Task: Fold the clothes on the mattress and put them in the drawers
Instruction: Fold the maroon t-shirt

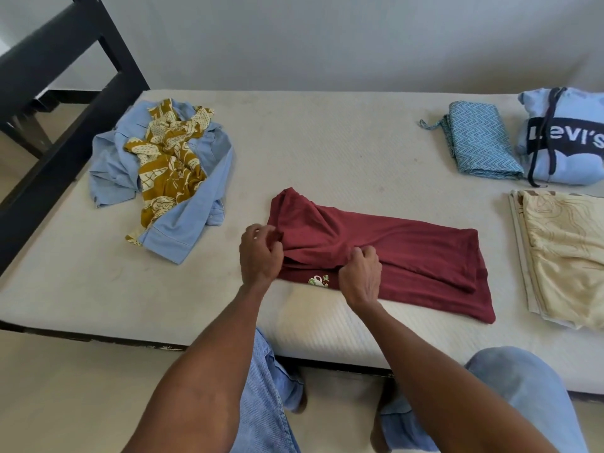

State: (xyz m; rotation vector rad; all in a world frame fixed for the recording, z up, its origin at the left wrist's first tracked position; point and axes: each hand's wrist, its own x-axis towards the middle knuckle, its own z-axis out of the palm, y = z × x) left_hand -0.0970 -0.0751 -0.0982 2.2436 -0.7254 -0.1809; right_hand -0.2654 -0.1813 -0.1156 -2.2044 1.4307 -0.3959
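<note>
Cream-white and faintly ribbed, the bare mattress (327,152) fills the middle of the view, lying on a black bed frame (65,103) whose posts and rails rise at ten o'clock. Behind it stands a plain pale wall (327,37), and a beige floor (65,387) shows along the near edge.

Near the mattress's near edge, at the centre, lies a maroon T-shirt (408,253) of soft knit, folded lengthwise into a long band that runs toward three o'clock, with a small green and white print (318,281) showing by its near edge. At nine to ten o'clock is an unfolded heap: a light blue shirt (192,223) with a mustard and cream patterned garment (166,168) crumpled on top of it. At two o'clock, folded into neat rectangles, sit a teal zigzag-patterned cloth (480,142) and, just beside it, a pale blue hoodie (562,138) with a dark printed logo and dark drawstrings. At three o'clock lies a folded cream garment (562,253) with tan contour lines.

Both bare forearms reach forward from six o'clock over knees in light blue jeans (523,387). The left hand (260,253) has its fingers curled, pinching the maroon fabric at the shirt's left end. The right hand (361,274), knuckles up, is closed into a pinch on a fold of the same shirt near its middle.
</note>
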